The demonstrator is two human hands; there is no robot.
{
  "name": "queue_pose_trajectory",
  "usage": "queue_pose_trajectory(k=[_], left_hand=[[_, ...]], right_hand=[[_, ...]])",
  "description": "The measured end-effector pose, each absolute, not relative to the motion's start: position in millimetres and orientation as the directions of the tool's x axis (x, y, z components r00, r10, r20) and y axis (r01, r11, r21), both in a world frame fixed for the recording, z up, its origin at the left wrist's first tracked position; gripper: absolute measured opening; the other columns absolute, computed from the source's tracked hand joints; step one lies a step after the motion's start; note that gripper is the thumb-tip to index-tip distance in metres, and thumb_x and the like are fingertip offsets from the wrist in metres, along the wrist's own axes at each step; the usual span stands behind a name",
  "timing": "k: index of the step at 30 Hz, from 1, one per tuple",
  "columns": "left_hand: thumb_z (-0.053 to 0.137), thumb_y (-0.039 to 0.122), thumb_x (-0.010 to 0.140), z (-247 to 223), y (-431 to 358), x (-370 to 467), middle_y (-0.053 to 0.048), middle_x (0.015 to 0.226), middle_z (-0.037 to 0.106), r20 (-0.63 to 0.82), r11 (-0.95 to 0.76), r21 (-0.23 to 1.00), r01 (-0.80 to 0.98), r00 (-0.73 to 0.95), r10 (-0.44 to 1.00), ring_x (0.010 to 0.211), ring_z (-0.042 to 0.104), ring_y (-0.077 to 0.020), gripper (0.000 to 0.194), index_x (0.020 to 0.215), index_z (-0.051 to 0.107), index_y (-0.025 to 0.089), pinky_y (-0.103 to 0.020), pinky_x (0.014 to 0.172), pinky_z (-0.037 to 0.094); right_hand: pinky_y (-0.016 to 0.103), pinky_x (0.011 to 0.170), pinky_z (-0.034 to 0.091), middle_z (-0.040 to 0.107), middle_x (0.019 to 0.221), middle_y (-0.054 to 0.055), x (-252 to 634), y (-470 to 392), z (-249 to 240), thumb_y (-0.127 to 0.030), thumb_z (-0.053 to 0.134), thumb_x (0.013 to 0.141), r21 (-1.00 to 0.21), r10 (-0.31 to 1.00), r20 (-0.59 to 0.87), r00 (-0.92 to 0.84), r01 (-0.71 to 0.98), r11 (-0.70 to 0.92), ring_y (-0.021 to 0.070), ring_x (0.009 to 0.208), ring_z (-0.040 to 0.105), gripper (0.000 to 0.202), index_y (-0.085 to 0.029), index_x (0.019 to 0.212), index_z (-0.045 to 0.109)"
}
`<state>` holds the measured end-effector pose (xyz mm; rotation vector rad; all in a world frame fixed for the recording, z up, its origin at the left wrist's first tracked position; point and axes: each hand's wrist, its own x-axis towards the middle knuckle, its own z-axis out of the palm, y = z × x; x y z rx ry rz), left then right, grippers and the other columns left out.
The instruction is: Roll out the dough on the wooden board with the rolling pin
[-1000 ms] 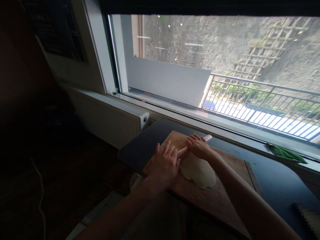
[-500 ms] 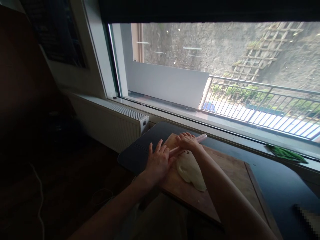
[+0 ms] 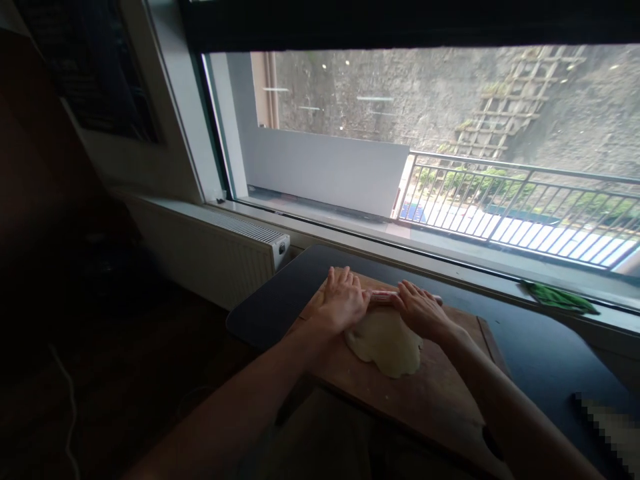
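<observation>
A pale sheet of dough (image 3: 387, 343) with an uneven edge lies on the wooden board (image 3: 360, 387). Across its far edge rests a light pinkish rolling pin (image 3: 384, 297). My left hand (image 3: 345, 298) presses on the pin's left end, fingers pointing away from me. Over the right part of the pin lies my right hand (image 3: 417, 308), fingers bent over it, with the pin's tip sticking out beyond. Both palms hide parts of the pin.
The board stands on a dark table (image 3: 545, 360) by the window. A green cloth (image 3: 559, 297) lies on the sill at the right. A white radiator (image 3: 225, 247) is left of the table. A pixelated object (image 3: 607, 427) sits at the lower right.
The rolling pin has turned from slanted to nearly level in view. My left hand has moved right and up, and my right hand right and slightly down. More of the dough shows.
</observation>
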<state>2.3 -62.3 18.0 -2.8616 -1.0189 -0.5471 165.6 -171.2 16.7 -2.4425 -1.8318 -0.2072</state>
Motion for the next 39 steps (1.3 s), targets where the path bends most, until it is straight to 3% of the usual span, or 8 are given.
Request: queue_pose_trajectory(k=[5, 13, 19, 23, 27, 32, 35, 39], left_hand=[[0.019, 0.047, 0.094, 21, -24, 48, -0.014, 0.122, 0.059, 0.157, -0.768, 0.106, 0.631, 0.753, 0.64, 0.126, 0.037, -0.031, 0.056, 0.112, 0.061, 0.015, -0.061, 0.103, 0.014], [0.024, 0.04, 0.095, 10, -57, -2, -0.007, 0.136, 0.048, 0.325, -0.901, 0.065, 0.43, 0.844, 0.426, 0.13, 0.034, -0.0232, 0.046, 0.128, 0.048, 0.02, -0.048, 0.108, 0.019], [0.027, 0.035, 0.095, 23, -59, 32, -0.011, 0.124, 0.056, 0.16, -0.895, 0.074, 0.439, 0.881, 0.446, 0.12, 0.043, -0.0252, 0.04, 0.116, 0.056, 0.018, -0.046, 0.103, 0.027], [0.03, 0.031, 0.093, 31, -43, 83, -0.009, 0.112, 0.062, 0.072, -0.875, 0.062, 0.48, 0.872, 0.484, 0.112, 0.048, -0.0287, 0.033, 0.101, 0.061, 0.021, -0.059, 0.096, 0.028], [0.032, 0.031, 0.092, 33, -37, 99, -0.01, 0.116, 0.06, 0.031, -0.873, 0.049, 0.485, 0.873, 0.486, 0.113, 0.047, -0.0302, 0.032, 0.102, 0.061, 0.023, -0.064, 0.094, 0.026], [0.019, 0.043, 0.095, 29, -49, 58, -0.009, 0.136, 0.046, 0.115, -0.917, 0.033, 0.398, 0.91, 0.399, 0.129, 0.032, -0.0267, 0.047, 0.122, 0.051, 0.021, -0.056, 0.104, 0.02], [0.016, 0.045, 0.095, 27, -56, 35, -0.01, 0.139, 0.043, 0.141, -0.941, 0.036, 0.337, 0.93, 0.338, 0.132, 0.029, -0.0245, 0.053, 0.13, 0.044, 0.017, -0.048, 0.106, 0.022], [0.018, 0.045, 0.095, 28, -55, 50, -0.011, 0.135, 0.047, 0.101, -0.929, 0.059, 0.366, 0.923, 0.371, 0.128, 0.034, -0.0265, 0.051, 0.122, 0.051, 0.018, -0.053, 0.104, 0.021]], right_hand=[[0.043, 0.098, 0.031, 0.05, 0.132, 0.009, 174, -135, 21, -0.042, 0.015, 0.095, -0.032, 0.926, 0.115, 0.359, 0.933, -0.358, 0.0245, 0.125, 0.04, 0.051, -0.02, 0.128, 0.047], [0.034, 0.098, 0.03, 0.05, 0.133, 0.005, 141, -222, 30, -0.039, 0.019, 0.097, -0.029, 0.931, 0.341, 0.134, 0.991, -0.132, 0.0198, 0.121, 0.043, 0.044, -0.024, 0.128, 0.046], [0.034, 0.082, 0.038, 0.064, 0.094, 0.007, 161, -215, 33, -0.034, 0.017, 0.097, 0.057, 0.945, 0.226, 0.236, 0.965, -0.254, 0.0208, 0.089, 0.055, 0.046, -0.022, 0.094, 0.061], [0.037, 0.079, 0.039, 0.06, 0.105, 0.01, 191, -188, 27, -0.037, 0.022, 0.095, 0.05, 0.917, 0.155, 0.367, 0.924, -0.378, 0.0254, 0.101, 0.051, 0.041, -0.023, 0.101, 0.059], [0.039, 0.086, 0.038, 0.058, 0.113, 0.009, 200, -184, 23, -0.039, 0.016, 0.096, 0.008, 0.916, 0.117, 0.385, 0.921, -0.389, 0.0247, 0.111, 0.048, 0.046, -0.024, 0.108, 0.058], [0.038, 0.101, 0.028, 0.047, 0.133, 0.012, 174, -216, 16, -0.04, 0.016, 0.096, -0.067, 0.924, 0.182, 0.336, 0.942, -0.329, 0.0241, 0.13, 0.03, 0.05, -0.015, 0.126, 0.047], [0.034, 0.104, 0.025, 0.04, 0.14, 0.013, 159, -235, 15, -0.039, 0.018, 0.096, -0.1, 0.939, 0.227, 0.26, 0.965, -0.243, 0.0216, 0.131, 0.03, 0.05, -0.012, 0.129, 0.044], [0.035, 0.103, 0.026, 0.043, 0.138, 0.013, 162, -230, 16, -0.039, 0.018, 0.096, -0.091, 0.934, 0.202, 0.295, 0.955, -0.282, 0.0216, 0.131, 0.031, 0.05, -0.013, 0.13, 0.044]])
